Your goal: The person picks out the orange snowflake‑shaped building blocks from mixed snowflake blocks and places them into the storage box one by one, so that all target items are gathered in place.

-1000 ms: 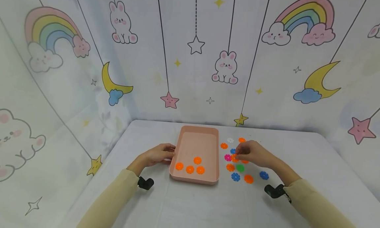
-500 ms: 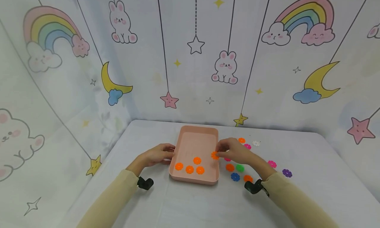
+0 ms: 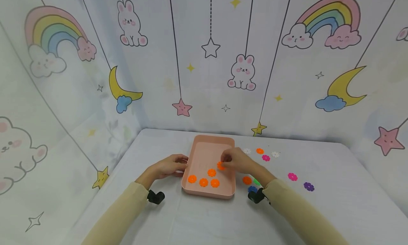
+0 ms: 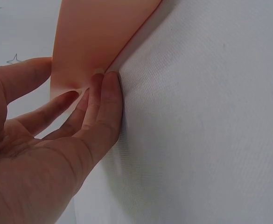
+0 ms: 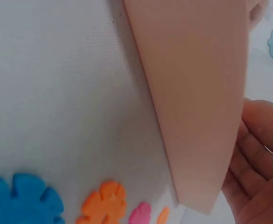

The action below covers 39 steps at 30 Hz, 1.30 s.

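Note:
A shallow pink tray point(image 3: 213, 151) lies on the white-covered table with several orange flower-shaped discs point(image 3: 203, 182) in its near half. My left hand point(image 3: 169, 166) is at the tray's left side; in the left wrist view its nearly straight fingers point(image 4: 109, 93) touch the outer wall low down, and the thumb is up at the rim. Over the right part of the tray, my right hand point(image 3: 239, 160) pinches another orange flower-shaped disc point(image 3: 220, 165) between thumb and fingertips. The right wrist view has that hand point(image 5: 262, 158) beyond the tray wall point(image 5: 197, 93), its fingertips and the disc hidden.
Loose flower-shaped discs lie right of the tray, among them a purple one point(image 3: 309, 186), a pink one point(image 3: 292, 176), a white one point(image 3: 275, 154) and an orange one point(image 3: 247, 180). The right forearm covers part of this area. A patterned curtain point(image 3: 210, 82) hangs behind the table.
The right hand has moved left from the loose discs, across the tray's right rim and over its inside, carrying an orange flower-shaped disc. The left hand has stayed at the tray's side.

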### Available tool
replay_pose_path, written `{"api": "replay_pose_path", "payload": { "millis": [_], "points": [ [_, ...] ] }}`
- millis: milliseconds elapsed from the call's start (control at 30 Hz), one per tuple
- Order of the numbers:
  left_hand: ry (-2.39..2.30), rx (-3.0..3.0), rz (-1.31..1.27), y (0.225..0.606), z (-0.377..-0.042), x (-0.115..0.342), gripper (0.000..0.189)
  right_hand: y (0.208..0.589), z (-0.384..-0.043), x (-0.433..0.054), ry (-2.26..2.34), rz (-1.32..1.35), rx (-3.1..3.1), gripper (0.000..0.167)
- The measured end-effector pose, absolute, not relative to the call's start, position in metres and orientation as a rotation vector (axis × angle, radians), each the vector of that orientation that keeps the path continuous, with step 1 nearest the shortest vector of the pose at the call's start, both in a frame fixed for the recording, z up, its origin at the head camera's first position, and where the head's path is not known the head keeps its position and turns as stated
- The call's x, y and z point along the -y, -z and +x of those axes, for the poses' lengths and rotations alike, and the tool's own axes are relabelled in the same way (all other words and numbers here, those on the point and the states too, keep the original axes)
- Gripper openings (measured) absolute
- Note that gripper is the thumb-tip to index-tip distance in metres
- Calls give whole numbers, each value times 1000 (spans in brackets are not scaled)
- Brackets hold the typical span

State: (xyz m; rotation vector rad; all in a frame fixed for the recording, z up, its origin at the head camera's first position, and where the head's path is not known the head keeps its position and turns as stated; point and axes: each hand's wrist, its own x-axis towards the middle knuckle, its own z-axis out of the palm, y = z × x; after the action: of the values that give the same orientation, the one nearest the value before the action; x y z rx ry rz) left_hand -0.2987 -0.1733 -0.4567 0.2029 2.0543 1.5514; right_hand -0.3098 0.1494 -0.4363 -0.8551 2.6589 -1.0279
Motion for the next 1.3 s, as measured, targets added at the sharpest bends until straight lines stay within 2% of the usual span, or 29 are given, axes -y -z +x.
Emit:
{"api": "replay_pose_path", "payload": {
  "millis": [700, 967, 1300],
  "points": [
    [-1552, -2058, 197, 456, -302, 173, 46, 444, -322, -131, 772, -738, -2818, 9],
    [-1556, -2056, 191, 455, -301, 172, 47, 443, -320, -126, 674, -657, -2826, 15],
    [-1559, -2042, 221, 458, -299, 174, 46, 450, -322, -124, 639, -676, -2860, 11]
  ]
}}
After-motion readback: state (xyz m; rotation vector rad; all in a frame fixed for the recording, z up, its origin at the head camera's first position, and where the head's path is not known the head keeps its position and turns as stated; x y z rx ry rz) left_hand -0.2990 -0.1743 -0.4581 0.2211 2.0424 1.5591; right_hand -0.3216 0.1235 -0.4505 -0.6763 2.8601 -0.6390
